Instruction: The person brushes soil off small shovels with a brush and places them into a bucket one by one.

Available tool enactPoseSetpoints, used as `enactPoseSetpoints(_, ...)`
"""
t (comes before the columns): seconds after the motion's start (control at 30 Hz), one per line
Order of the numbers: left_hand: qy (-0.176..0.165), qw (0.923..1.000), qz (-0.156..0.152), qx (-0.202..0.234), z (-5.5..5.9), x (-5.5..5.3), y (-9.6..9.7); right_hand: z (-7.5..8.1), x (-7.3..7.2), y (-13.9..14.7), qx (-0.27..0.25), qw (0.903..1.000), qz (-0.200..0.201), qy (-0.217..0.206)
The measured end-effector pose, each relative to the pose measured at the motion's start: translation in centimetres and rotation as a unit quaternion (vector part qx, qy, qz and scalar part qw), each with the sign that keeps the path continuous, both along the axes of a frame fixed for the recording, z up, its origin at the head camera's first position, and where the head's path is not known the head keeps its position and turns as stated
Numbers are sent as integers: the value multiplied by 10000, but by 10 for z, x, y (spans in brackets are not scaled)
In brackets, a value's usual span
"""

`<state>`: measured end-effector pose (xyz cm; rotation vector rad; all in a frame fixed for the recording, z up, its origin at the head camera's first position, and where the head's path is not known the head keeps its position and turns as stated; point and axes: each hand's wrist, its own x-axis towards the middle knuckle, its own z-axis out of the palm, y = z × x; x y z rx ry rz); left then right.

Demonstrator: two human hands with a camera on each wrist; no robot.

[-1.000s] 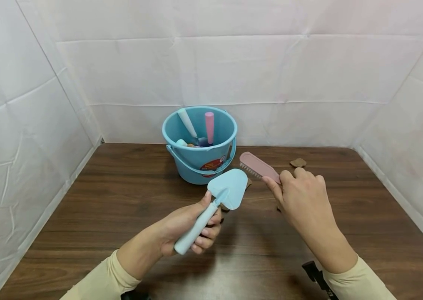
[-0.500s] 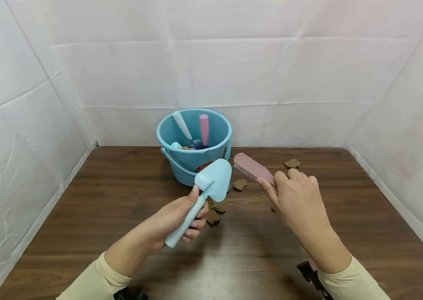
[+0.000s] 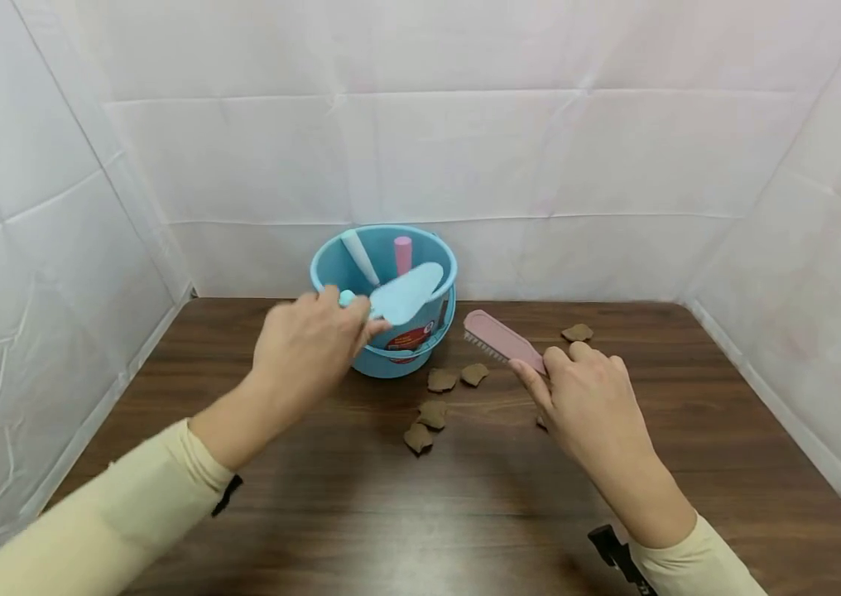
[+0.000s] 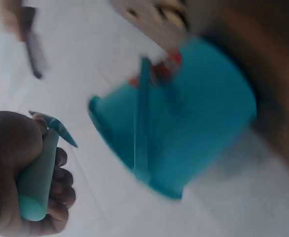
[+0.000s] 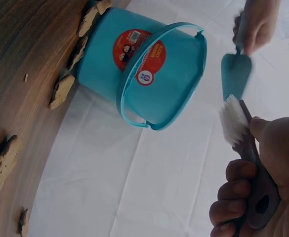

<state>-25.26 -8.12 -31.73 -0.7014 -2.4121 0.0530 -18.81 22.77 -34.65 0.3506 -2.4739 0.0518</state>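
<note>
My left hand grips the handle of a light blue trowel, whose blade overlaps the mouth of a blue bucket in the head view. In the left wrist view the fingers curl round the trowel's pale handle. My right hand holds a pink brush by its handle, white bristles facing left and down. The thumb lies along the brush's back. Inside the bucket a pale handle and a pink handle lean upward.
Several brown, broken-edged flat pieces lie on the dark wooden table in front of the bucket. Another brown piece is at the back right, and one is partly hidden by my right hand. White cloth walls in the table.
My left hand has moved up and to the left, turning over so its back faces up, and carried the trowel to the bucket's mouth. The right hand with the brush stays nearly still.
</note>
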Motion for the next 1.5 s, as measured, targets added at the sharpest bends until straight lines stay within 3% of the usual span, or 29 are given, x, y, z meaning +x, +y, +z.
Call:
enactPoseSetpoints(0.07,512,9976,90,-447,10,-14,0,0,0,0,7,10000,-6,16)
enactPoseSetpoints(0.13,576,9942,105,-901,22,-28,0,0,0,-1,-3,10000,-22,-7)
enactPoseSetpoints(0.23,325,9857,-2,-1653,35,-50,2,0,1,-3,-57,9999,-74,-86)
enactPoseSetpoints(0.37,-61,9682,-161,-2494,42,-72,3,1,2,-7,-128,9997,-119,-167)
enactPoseSetpoints(0.5,-286,9562,-310,-2897,43,-86,1,3,2,-12,-167,9998,-83,-120)
enactPoseSetpoints(0.6,-416,9527,-380,-2987,41,-92,-2,4,1,-15,-175,9998,-32,-86)
enactPoseSetpoints(0.8,-696,9511,-420,-2979,39,-99,-9,5,-1,-20,-135,9999,92,15)
enactPoseSetpoints(1.07,-686,9550,-368,-2861,44,-101,-10,7,-2,-23,-134,9998,54,-117)
enactPoseSetpoints(1.3,-728,9617,-69,-2643,43,-94,-12,8,-4,-23,-88,9997,22,-216)
enactPoseSetpoints(1.5,-841,9708,-13,-2245,41,-82,-21,6,-8,-24,-29,9996,64,-259)
